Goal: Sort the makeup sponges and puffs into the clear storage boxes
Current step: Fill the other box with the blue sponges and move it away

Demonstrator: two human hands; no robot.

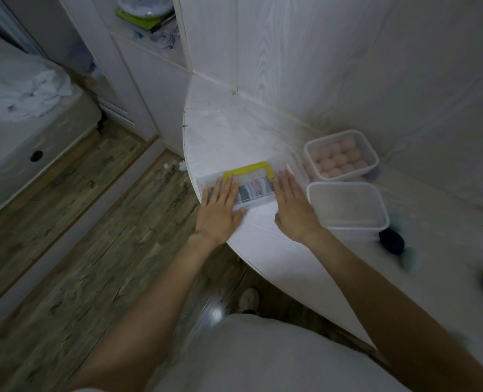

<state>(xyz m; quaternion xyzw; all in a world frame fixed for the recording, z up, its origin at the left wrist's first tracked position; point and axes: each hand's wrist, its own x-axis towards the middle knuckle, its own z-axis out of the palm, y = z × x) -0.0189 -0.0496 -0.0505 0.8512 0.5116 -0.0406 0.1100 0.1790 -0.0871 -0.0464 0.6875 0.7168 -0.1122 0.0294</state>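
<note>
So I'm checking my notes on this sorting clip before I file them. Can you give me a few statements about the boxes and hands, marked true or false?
1. Both hands lie flat on the box with the yellow-green handle. True: left hand, right hand.
2. The far box holds pink sponges. True.
3. The near box on the right is full of black puffs. False: nothing can be made out through its cloudy top.
4. The handled box sits in the middle of the table. False: it is at the table's left edge.
5. A dark puff lies on the table outside the boxes. True.
</note>
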